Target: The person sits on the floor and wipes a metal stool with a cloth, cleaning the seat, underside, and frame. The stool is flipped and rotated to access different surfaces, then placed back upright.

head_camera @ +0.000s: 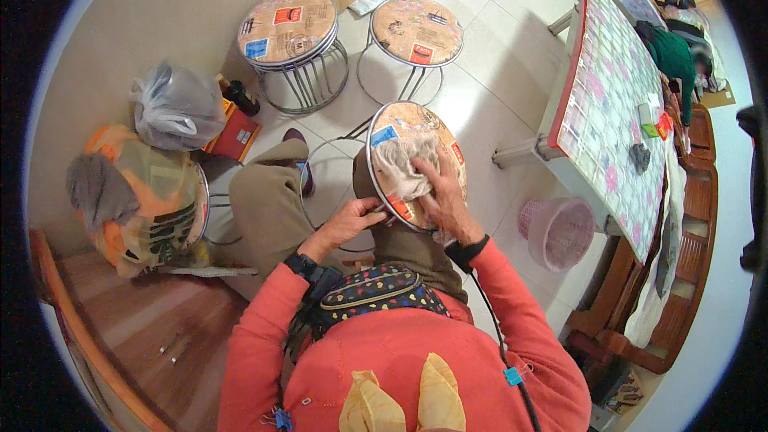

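Observation:
A round stool point(414, 115) with a printed, metal-rimmed seat is tilted over my right knee, its wire legs and base ring out to the left. My left hand point(350, 222) grips the seat's metal rim at the near left side. With my right hand point(447, 195) I press a crumpled, off-white cloth point(403, 163) flat on the seat. The fingers lie spread over the cloth, and part of the printed top is hidden under it.
Ahead stand a stack of matching stools point(288, 27) and another stool point(418, 30). Bags point(180, 108) and a red box point(239, 132) lie left. Right are a pink basket point(564, 234), a table point(612, 126) with a patterned cover, a wooden bench point(684, 282) and a person in green point(669, 54).

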`<control>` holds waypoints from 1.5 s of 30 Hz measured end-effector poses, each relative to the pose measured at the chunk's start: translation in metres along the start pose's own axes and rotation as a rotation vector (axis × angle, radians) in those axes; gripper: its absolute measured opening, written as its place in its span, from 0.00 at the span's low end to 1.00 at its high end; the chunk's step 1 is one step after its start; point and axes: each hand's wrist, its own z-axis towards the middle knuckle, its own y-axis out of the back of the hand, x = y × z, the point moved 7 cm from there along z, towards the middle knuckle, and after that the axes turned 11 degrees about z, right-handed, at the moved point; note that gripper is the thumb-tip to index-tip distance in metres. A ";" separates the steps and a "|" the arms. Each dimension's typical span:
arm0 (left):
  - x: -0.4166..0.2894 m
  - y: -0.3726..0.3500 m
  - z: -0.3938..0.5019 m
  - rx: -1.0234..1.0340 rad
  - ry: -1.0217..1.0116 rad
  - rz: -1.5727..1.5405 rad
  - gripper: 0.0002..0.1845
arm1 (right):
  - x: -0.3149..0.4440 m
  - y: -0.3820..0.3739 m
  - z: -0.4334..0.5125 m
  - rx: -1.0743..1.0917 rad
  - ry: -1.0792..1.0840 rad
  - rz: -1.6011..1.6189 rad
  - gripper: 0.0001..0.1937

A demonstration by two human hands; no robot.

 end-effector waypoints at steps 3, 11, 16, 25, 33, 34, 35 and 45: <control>-0.004 0.002 -0.002 -0.014 -0.033 0.042 0.18 | 0.032 -0.004 -0.021 0.135 0.077 -0.138 0.27; -0.010 0.002 -0.006 0.006 0.054 0.015 0.21 | 0.027 -0.035 0.034 0.221 0.244 -0.159 0.29; -0.012 0.004 -0.007 -0.024 0.058 0.097 0.18 | -0.056 -0.030 0.093 0.135 0.006 -0.209 0.26; 0.000 0.000 0.000 0.028 -0.028 -0.063 0.19 | -0.091 0.029 -0.026 0.009 -0.393 -0.295 0.22; -0.012 0.004 -0.002 -0.122 -0.043 0.214 0.18 | -0.007 0.024 -0.032 -0.039 -0.251 -0.108 0.30; -0.017 0.004 -0.004 -0.139 -0.068 0.244 0.18 | -0.006 0.026 -0.028 -0.089 -0.241 -0.030 0.30; -0.020 0.004 -0.006 -0.151 -0.069 0.251 0.18 | -0.009 0.027 -0.025 -0.117 -0.277 -0.003 0.29; -0.007 0.016 -0.003 -0.411 -0.141 0.557 0.22 | -0.027 0.045 -0.033 -0.176 -0.365 0.091 0.21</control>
